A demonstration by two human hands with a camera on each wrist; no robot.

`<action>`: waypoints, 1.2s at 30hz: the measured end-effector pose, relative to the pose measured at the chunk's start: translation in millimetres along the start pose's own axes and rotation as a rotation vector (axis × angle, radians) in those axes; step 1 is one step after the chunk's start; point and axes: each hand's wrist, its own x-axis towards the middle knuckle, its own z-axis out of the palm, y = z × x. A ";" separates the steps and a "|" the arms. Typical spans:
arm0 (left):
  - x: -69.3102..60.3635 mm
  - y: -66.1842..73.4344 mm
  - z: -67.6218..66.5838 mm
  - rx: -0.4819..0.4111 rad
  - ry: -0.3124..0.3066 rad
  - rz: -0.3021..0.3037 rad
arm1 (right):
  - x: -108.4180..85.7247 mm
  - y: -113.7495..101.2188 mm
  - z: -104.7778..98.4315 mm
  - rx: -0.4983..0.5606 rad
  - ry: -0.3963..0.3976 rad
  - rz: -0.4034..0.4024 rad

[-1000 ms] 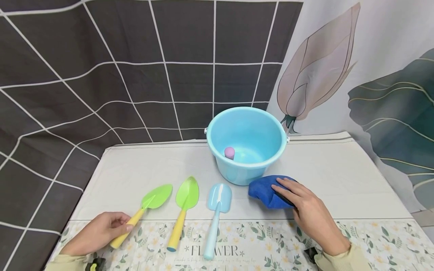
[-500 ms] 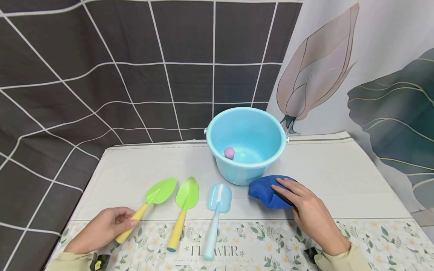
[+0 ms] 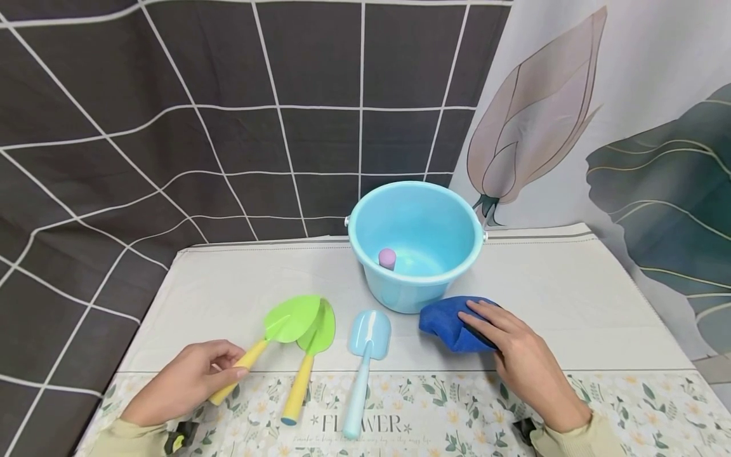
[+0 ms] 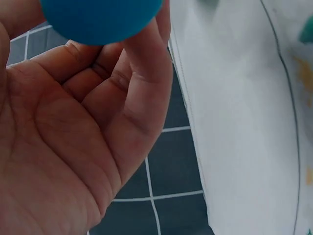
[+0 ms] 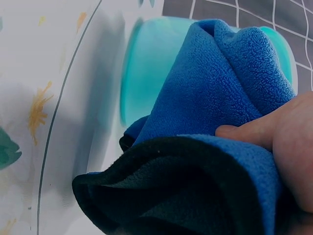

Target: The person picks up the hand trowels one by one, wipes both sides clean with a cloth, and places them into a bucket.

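Note:
In the head view my left hand pinches the yellow handle of a green-bladed garden trowel. Its blade overlaps that of a second green and yellow trowel on the table. The left wrist view shows the blue butt of the held handle between thumb and fingers. On the right, my right hand grips a crumpled blue cloth in front of the bucket. The thumb presses into the cloth's fuzzy side in the right wrist view, where a dark underside and edging also show.
A light-blue bucket stands at the back, with a purple round-topped object inside. Between the trowels and the cloth lies a light-blue scoop. Behind the table hang a dark checked curtain and a leaf-printed one.
My left hand has moved right with the trowel, whose blade has swung from beside the second trowel to over it. The right hand and cloth have stayed in place.

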 end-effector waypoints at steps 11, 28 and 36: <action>11.3 17.1 6.3 0.003 -0.023 0.077 | -0.1 0.6 0.5 0.001 0.001 -0.004; 30.6 44.1 21.0 0.047 -0.078 0.137 | -1.1 2.8 0.8 -0.009 -0.019 0.009; 38.0 52.5 26.3 0.097 -0.070 0.178 | -1.0 3.4 1.2 -0.010 -0.014 0.004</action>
